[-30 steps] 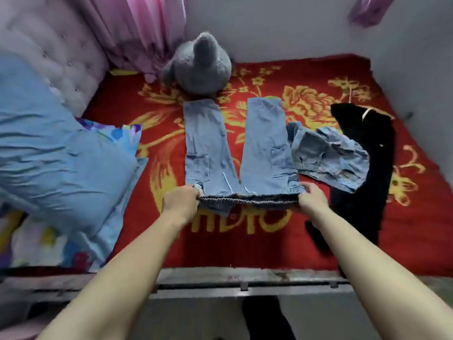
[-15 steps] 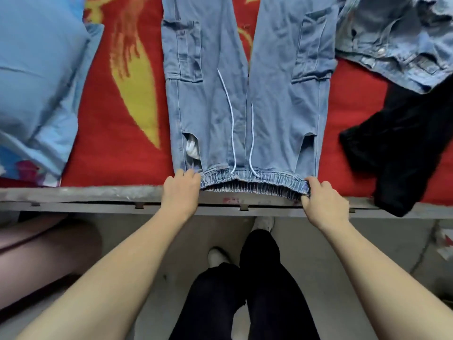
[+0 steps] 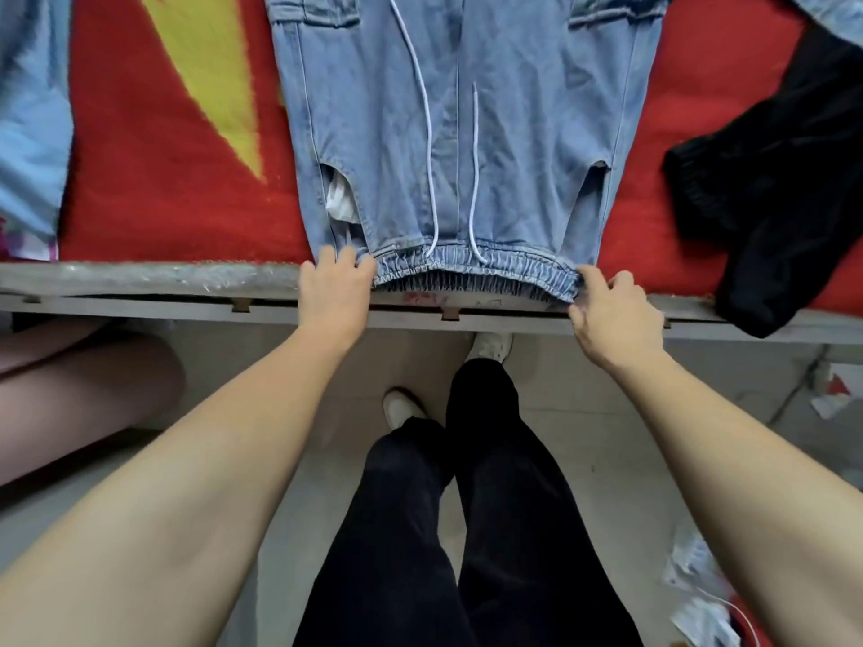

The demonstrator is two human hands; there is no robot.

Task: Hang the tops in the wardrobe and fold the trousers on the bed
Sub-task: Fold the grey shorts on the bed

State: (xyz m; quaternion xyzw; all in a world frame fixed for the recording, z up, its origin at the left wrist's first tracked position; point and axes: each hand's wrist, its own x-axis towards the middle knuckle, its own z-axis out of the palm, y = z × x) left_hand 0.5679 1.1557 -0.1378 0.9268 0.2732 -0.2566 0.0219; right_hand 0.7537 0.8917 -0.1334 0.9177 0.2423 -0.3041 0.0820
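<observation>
Light blue denim trousers (image 3: 513, 133) lie flat on the red bed cover (image 3: 140, 179), legs pointing away from me, white drawstrings trailing up from the elastic waistband. The waistband sits at the bed's front edge. My left hand (image 3: 334, 291) pinches the waistband's left corner. My right hand (image 3: 611, 310) pinches its right corner. A black garment (image 3: 775, 217) lies crumpled to the right, hanging over the edge. The corner of another denim garment (image 3: 836, 11) shows at the top right.
The grey bed frame rail (image 3: 140, 287) runs across in front of me. A blue pillow (image 3: 28, 109) lies at the left. My black-trousered legs and white shoes stand on the tiled floor (image 3: 607, 436). Paper scraps (image 3: 700, 595) litter the floor at the right.
Both hands have pulled the trousers by the waistband toward me, from mid-bed to the front edge. My view has tilted down and closer to the waistband.
</observation>
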